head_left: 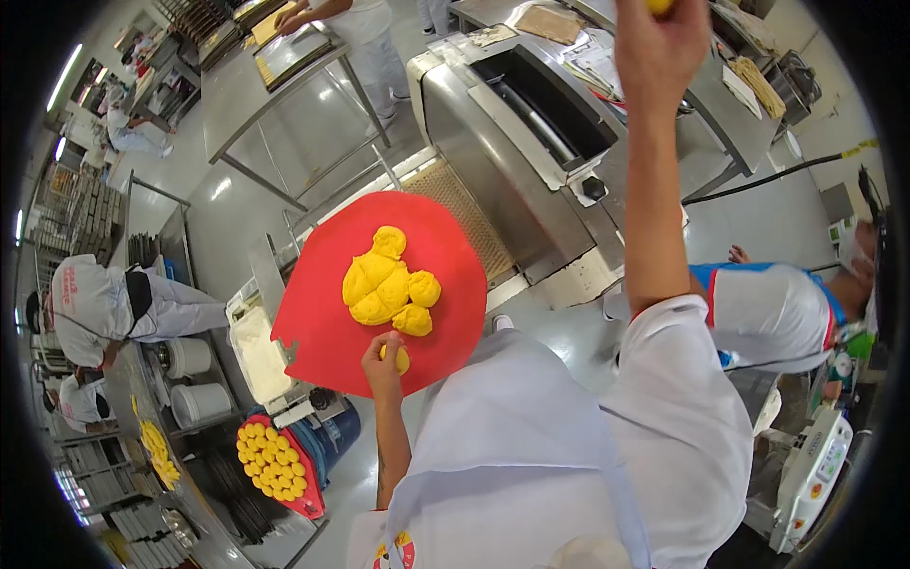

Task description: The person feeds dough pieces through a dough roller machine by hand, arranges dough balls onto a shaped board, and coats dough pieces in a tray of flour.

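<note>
A large round red board (322,275) is before me, with a chipped left edge. On it lies a cluster of yellow dough pieces (377,289), pressed against one another. At the board's near edge my left hand (382,372) is closed around a small dough ball (401,360). My right hand (664,47) is raised high at the top of the view, past the steel roller machine (483,142). A bit of yellow dough (658,6) shows in its fingers, partly cut off by the frame edge.
A second red board (308,493) with many round dough balls (270,460) stands lower left beside a blue bin (332,441). A white powder tray (256,346) adjoins my board. Co-workers stand at the left (104,303), right (758,313) and a far steel table (223,104).
</note>
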Demonstrator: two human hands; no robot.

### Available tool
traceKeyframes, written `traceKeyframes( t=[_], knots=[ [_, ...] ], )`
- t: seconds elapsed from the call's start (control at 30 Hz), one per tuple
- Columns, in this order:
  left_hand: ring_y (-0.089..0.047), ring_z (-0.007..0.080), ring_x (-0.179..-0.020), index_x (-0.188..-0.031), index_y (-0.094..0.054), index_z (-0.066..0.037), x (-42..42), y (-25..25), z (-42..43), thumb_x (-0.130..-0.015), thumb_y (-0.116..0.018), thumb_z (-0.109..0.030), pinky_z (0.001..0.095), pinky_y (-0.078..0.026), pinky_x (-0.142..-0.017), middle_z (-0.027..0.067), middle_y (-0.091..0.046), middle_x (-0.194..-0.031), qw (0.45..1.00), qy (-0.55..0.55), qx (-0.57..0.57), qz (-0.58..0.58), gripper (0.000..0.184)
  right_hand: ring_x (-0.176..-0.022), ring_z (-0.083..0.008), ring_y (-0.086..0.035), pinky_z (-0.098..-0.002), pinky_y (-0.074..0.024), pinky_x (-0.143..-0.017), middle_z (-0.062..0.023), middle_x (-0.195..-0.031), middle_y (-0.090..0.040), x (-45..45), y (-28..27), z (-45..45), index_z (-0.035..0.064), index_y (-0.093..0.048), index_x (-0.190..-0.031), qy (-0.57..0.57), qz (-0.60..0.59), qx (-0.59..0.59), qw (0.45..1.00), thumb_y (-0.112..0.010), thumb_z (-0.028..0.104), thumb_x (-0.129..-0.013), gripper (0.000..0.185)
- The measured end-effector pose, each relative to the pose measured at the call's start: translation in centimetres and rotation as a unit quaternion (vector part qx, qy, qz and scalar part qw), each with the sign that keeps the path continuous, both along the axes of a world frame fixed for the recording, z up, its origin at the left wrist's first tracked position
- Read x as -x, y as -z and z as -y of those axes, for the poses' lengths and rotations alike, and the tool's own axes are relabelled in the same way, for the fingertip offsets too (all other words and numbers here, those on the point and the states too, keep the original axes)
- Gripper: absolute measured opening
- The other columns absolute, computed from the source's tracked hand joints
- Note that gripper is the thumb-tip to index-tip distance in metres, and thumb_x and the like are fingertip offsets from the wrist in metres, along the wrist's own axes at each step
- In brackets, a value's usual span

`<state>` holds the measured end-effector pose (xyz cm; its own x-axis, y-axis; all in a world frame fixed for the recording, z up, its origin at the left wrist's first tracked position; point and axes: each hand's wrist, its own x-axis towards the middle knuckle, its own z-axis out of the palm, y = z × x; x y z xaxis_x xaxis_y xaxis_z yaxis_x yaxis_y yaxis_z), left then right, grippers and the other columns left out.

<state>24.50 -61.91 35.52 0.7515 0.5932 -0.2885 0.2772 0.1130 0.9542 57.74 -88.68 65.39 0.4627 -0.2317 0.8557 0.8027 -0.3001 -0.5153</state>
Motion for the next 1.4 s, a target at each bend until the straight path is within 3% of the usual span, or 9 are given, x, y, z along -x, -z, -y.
traceKeyframes(
  t=[0.23,0.37,0.57,0.67,0.83,0.93,1.1,1.3,1.4],
  knots=[
    [-0.06,0.0092,-0.074,-0.094,-0.067,-0.001,-2.3,-2.1,1.1,-0.099,-0.061,-0.028,0.026,-0.054,-0.07,0.0022,-0.062,-0.084,0.998,0.033,0.035,0.047,0.028,-0.122,-0.0387,-0.054,-0.0435,-0.0436,-0.103,-0.0236,-0.133,-0.056,-4.1,13.9,1.9,0.0039,-0.061,-0.124,0.104,-0.19,0.32,0.922,-0.064,0.043,-0.093,0.05],
    [-0.058,0.0139,-0.098,-0.132,-0.051,-0.004,-7.7,-5.6,5.7,-0.104,-0.05,-0.035,0.0287,-0.052,-0.082,0.0074,-0.055,-0.116,0.978,0.081,0.105,0.159,0.042,-0.116,-0.0328,-0.059,-0.0417,-0.0471,-0.099,-0.0209,-0.132,-0.055,11.7,16.8,-3.0,0.0097,-0.052,-0.14,-0.294,-0.368,0.265,0.841,-0.073,0.031,-0.086,0.062],
    [-0.017,0.0287,-0.15,-0.158,-0.011,-0.012,-12.4,-13.4,10.1,-0.098,-0.051,-0.052,0.0504,-0.024,-0.118,0.0125,-0.012,-0.162,0.894,0.196,0.154,0.372,0.082,-0.098,-0.027,-0.067,-0.0363,-0.0544,-0.084,-0.0115,-0.107,-0.07,10.6,7.7,-0.2,0.0073,-0.073,-0.107,-0.151,-0.188,0.182,0.953,-0.077,0.024,-0.081,0.031],
    [-0.031,0.0314,-0.144,-0.155,-0.024,-0.008,-11.8,-10.8,8.4,-0.102,-0.051,-0.037,0.0503,-0.034,-0.114,0.0149,-0.022,-0.159,0.932,0.158,0.142,0.294,0.065,-0.091,-0.0277,-0.068,-0.0351,-0.0535,-0.077,-0.0106,-0.103,-0.072,4.6,3.7,4.2,0.0063,-0.074,-0.101,0.085,0.013,0.125,0.988,-0.08,0.021,-0.079,0.027],
    [-0.056,0.0238,-0.12,-0.133,-0.055,0.0,-7.6,-4.3,4.5,-0.099,-0.059,-0.016,0.0388,-0.046,-0.103,0.0123,-0.054,-0.135,0.985,0.113,0.01,0.128,0.037,-0.097,-0.0304,-0.066,-0.0358,-0.0502,-0.085,-0.0131,-0.112,-0.07,-0.8,15.2,6.8,0.0052,-0.074,-0.1,0.069,-0.143,0.419,0.894,-0.074,0.025,-0.086,0.024],
    [-0.061,0.0204,-0.11,-0.12,-0.063,0.003,-4.8,-3.4,1.2,-0.097,-0.064,-0.015,0.0331,-0.048,-0.097,0.0103,-0.064,-0.118,0.981,0.034,-0.181,0.06,0.029,-0.101,-0.031,-0.064,-0.0374,-0.0499,-0.088,-0.0152,-0.111,-0.069,5.2,15.7,5.3,0.0049,-0.075,-0.101,0.078,-0.171,0.285,0.94,-0.072,0.027,-0.088,0.026],
    [-0.047,0.0362,-0.127,-0.117,-0.066,0.002,-6.4,4.9,-10.3,-0.091,-0.067,-0.044,0.0469,-0.037,-0.108,0.0262,-0.055,-0.131,0.904,-0.098,-0.405,-0.1,0.052,-0.105,-0.0321,-0.063,-0.0397,-0.0494,-0.092,-0.016,-0.111,-0.068,10.9,18.2,-4.1,0.0054,-0.073,-0.109,-0.195,-0.357,0.254,0.878,-0.07,0.031,-0.09,0.032],
    [-0.045,0.0367,-0.131,-0.122,-0.059,0.002,-12.6,6.3,-10.7,-0.079,-0.075,-0.052,0.0488,-0.036,-0.109,0.0269,-0.051,-0.136,0.861,0.095,-0.482,-0.128,0.071,-0.117,-0.0375,-0.057,-0.0431,-0.0444,-0.101,-0.0242,-0.117,-0.064,7.0,33.3,-19.5,0.0037,-0.064,-0.123,-0.117,-0.26,0.48,0.829,-0.072,0.041,-0.085,0.054],
    [-0.05,0.0352,-0.128,-0.124,-0.055,-0.001,-12.5,3.5,-11.8,-0.074,-0.08,-0.048,0.0455,-0.042,-0.105,0.024,-0.055,-0.133,0.933,0.162,-0.292,-0.135,0.073,-0.11,-0.0359,-0.061,-0.042,-0.0477,-0.093,-0.021,-0.112,-0.066,7.6,31.4,-22.3,0.0029,-0.061,-0.114,-0.223,-0.321,0.499,0.773,-0.078,0.036,-0.08,0.05]
  ],
)
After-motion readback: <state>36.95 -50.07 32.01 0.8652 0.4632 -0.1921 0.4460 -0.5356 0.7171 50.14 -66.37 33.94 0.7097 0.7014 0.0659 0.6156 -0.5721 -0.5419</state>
